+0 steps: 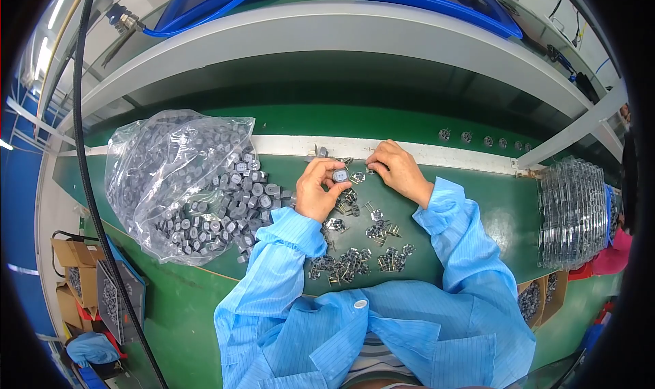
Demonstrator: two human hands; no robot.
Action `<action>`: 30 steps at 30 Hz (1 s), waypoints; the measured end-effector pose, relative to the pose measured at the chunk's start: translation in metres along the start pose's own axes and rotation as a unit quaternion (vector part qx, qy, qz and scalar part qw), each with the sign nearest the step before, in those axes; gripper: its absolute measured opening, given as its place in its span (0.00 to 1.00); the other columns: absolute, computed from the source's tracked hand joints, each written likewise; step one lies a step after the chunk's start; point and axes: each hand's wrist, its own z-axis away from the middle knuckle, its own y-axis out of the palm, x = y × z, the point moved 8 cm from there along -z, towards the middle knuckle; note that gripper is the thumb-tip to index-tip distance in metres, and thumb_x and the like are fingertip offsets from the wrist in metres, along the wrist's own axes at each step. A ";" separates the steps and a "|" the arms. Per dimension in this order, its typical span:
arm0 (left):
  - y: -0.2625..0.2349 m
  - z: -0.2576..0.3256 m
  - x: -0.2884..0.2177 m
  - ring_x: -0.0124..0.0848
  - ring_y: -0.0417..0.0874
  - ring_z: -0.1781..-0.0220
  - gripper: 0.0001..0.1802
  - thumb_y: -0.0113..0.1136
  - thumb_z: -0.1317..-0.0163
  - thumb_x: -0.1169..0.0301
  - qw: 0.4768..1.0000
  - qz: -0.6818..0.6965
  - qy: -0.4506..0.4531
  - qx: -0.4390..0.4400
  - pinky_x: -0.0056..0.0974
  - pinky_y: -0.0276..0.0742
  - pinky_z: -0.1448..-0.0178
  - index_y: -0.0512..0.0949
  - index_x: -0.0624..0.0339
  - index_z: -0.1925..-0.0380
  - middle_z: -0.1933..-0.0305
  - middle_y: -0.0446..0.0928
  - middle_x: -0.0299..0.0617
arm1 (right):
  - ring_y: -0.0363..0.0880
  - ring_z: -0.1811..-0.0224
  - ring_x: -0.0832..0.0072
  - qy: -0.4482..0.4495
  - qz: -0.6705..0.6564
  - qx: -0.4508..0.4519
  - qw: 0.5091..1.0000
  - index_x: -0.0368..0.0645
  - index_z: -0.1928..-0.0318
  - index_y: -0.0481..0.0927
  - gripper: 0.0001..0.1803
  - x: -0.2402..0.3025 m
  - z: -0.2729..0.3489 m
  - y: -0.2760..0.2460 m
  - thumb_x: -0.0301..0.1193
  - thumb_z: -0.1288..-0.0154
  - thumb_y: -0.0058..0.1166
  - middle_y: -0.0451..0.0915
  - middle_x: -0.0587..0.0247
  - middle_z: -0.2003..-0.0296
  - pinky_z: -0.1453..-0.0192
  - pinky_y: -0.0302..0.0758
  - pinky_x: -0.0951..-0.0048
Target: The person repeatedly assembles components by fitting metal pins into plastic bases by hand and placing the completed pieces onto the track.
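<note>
Between the thumb and fingers of my left hand (316, 192) is a small grey plastic housing (340, 175), its face turned up. To its right, my right hand (404, 176) is closed in a pinch at a small metal part (370, 170), which the fingertips partly cover. Just below the hands, loose metal pin parts (348, 201) lie scattered on the green tabletop. A larger heap of these metal parts (346, 265) sits closer to my body. Many more grey housings (252, 201) spill out of a clear plastic bag (164, 177) on the left.
A white strip (437, 151) crosses the table behind my hands. Beyond it several small round parts (467, 137) stand in a row. Stacked clear trays (572, 213) rise at the right edge. Overhead, a shelf (327, 37) carries blue trays (443, 3). A black cable (82, 116) hangs at left.
</note>
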 end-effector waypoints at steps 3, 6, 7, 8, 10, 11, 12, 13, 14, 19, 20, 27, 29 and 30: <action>0.002 0.001 -0.005 0.23 0.82 0.65 0.22 0.72 0.52 0.90 0.999 -0.015 0.007 0.028 0.27 0.80 0.62 0.81 0.67 0.55 0.51 0.77 0.41 | 0.80 0.58 0.63 0.030 -0.049 0.012 0.998 0.40 0.64 0.84 0.04 0.002 -0.003 0.000 0.26 0.40 0.64 0.80 0.60 0.65 0.56 0.77 0.63; 0.004 0.002 -0.011 0.23 0.82 0.66 0.21 0.73 0.53 0.89 0.999 -0.012 0.038 0.024 0.28 0.80 0.62 0.81 0.67 0.56 0.53 0.78 0.40 | 0.80 0.61 0.65 0.107 -0.189 0.032 0.976 0.39 0.65 0.84 0.04 0.020 -0.005 -0.007 0.24 0.41 0.65 0.80 0.60 0.66 0.58 0.77 0.65; 0.005 0.002 -0.015 0.23 0.82 0.66 0.21 0.74 0.53 0.88 0.998 -0.022 0.042 0.034 0.28 0.81 0.62 0.81 0.67 0.57 0.53 0.78 0.40 | 0.80 0.62 0.66 0.143 -0.274 0.042 0.950 0.39 0.65 0.84 0.05 0.029 -0.005 -0.007 0.23 0.42 0.66 0.79 0.60 0.66 0.59 0.76 0.67; 0.007 0.002 -0.020 0.23 0.82 0.66 0.21 0.74 0.53 0.88 0.997 -0.031 0.050 0.046 0.28 0.81 0.62 0.82 0.67 0.57 0.53 0.79 0.40 | 0.79 0.61 0.67 0.095 -0.264 0.019 0.960 0.38 0.66 0.84 0.06 0.045 -0.007 -0.015 0.23 0.44 0.67 0.78 0.61 0.67 0.59 0.76 0.68; 0.011 0.003 -0.022 0.23 0.82 0.66 0.21 0.75 0.53 0.87 0.997 -0.024 0.047 0.054 0.28 0.81 0.62 0.82 0.67 0.57 0.53 0.79 0.40 | 0.79 0.60 0.66 0.034 -0.238 -0.013 0.971 0.38 0.67 0.83 0.06 0.056 -0.006 -0.015 0.23 0.44 0.68 0.78 0.61 0.67 0.58 0.75 0.67; 0.013 0.005 -0.022 0.23 0.82 0.65 0.21 0.75 0.53 0.87 0.997 -0.018 0.042 0.060 0.28 0.81 0.62 0.82 0.67 0.58 0.52 0.79 0.40 | 0.79 0.60 0.66 -0.029 -0.211 -0.042 0.976 0.38 0.67 0.83 0.06 0.065 -0.005 -0.018 0.23 0.44 0.68 0.78 0.61 0.67 0.58 0.75 0.67; 0.013 0.005 -0.022 0.23 0.82 0.65 0.21 0.75 0.53 0.87 0.997 -0.018 0.042 0.060 0.28 0.81 0.62 0.82 0.67 0.58 0.52 0.79 0.40 | 0.78 0.60 0.64 -0.044 -0.185 -0.059 0.980 0.38 0.68 0.81 0.07 0.067 -0.004 -0.018 0.24 0.45 0.67 0.77 0.61 0.67 0.58 0.74 0.65; 0.014 0.005 -0.020 0.23 0.82 0.65 0.20 0.75 0.53 0.87 0.998 -0.005 0.033 0.059 0.28 0.81 0.62 0.82 0.67 0.58 0.52 0.79 0.40 | 0.78 0.60 0.64 -0.044 -0.185 -0.059 0.980 0.38 0.68 0.81 0.07 0.068 -0.004 -0.018 0.24 0.45 0.67 0.77 0.61 0.67 0.58 0.74 0.65; 0.014 0.006 -0.018 0.23 0.82 0.65 0.20 0.75 0.53 0.87 0.998 0.009 0.025 0.058 0.28 0.82 0.62 0.82 0.67 0.58 0.51 0.80 0.41 | 0.78 0.60 0.63 -0.066 -0.147 -0.062 0.985 0.38 0.69 0.80 0.07 0.072 -0.005 -0.020 0.23 0.45 0.67 0.77 0.60 0.67 0.59 0.74 0.64; 0.014 0.006 -0.011 0.24 0.84 0.61 0.20 0.74 0.53 0.87 0.999 0.022 0.014 0.047 0.28 0.82 0.59 0.82 0.66 0.58 0.52 0.80 0.40 | 0.77 0.62 0.61 -0.088 -0.109 -0.067 0.988 0.38 0.69 0.78 0.08 0.076 -0.002 -0.020 0.23 0.46 0.66 0.76 0.59 0.68 0.60 0.74 0.62; 0.013 0.007 -0.011 0.24 0.84 0.59 0.21 0.74 0.53 0.87 0.999 0.016 0.016 0.046 0.28 0.82 0.58 0.81 0.66 0.57 0.52 0.80 0.40 | 0.77 0.61 0.60 -0.077 -0.121 -0.069 0.987 0.38 0.69 0.78 0.08 0.074 -0.002 -0.017 0.22 0.47 0.66 0.75 0.59 0.68 0.60 0.74 0.62; 0.007 0.008 -0.021 0.30 0.85 0.62 0.23 0.77 0.55 0.83 0.998 -0.040 0.038 0.019 0.33 0.82 0.56 0.80 0.61 0.58 0.56 0.81 0.41 | 0.81 0.68 0.70 0.121 -0.226 0.015 0.966 0.36 0.65 0.78 0.08 0.051 0.001 -0.002 0.23 0.39 0.65 0.80 0.58 0.67 0.63 0.78 0.68; 0.005 0.009 -0.028 0.35 0.84 0.56 0.25 0.79 0.57 0.80 0.989 -0.114 0.090 0.014 0.37 0.81 0.52 0.80 0.60 0.57 0.53 0.81 0.44 | 0.83 0.67 0.72 0.158 -0.338 0.046 0.927 0.35 0.63 0.78 0.07 0.031 0.005 0.022 0.23 0.37 0.64 0.82 0.57 0.66 0.63 0.78 0.70; 0.002 0.007 -0.031 0.35 0.84 0.56 0.25 0.79 0.57 0.80 0.989 -0.116 0.090 0.013 0.37 0.81 0.52 0.80 0.60 0.57 0.53 0.81 0.44 | 0.84 0.67 0.73 0.193 -0.445 0.078 0.871 0.35 0.62 0.79 0.06 0.025 0.008 0.035 0.24 0.35 0.63 0.83 0.55 0.65 0.63 0.79 0.72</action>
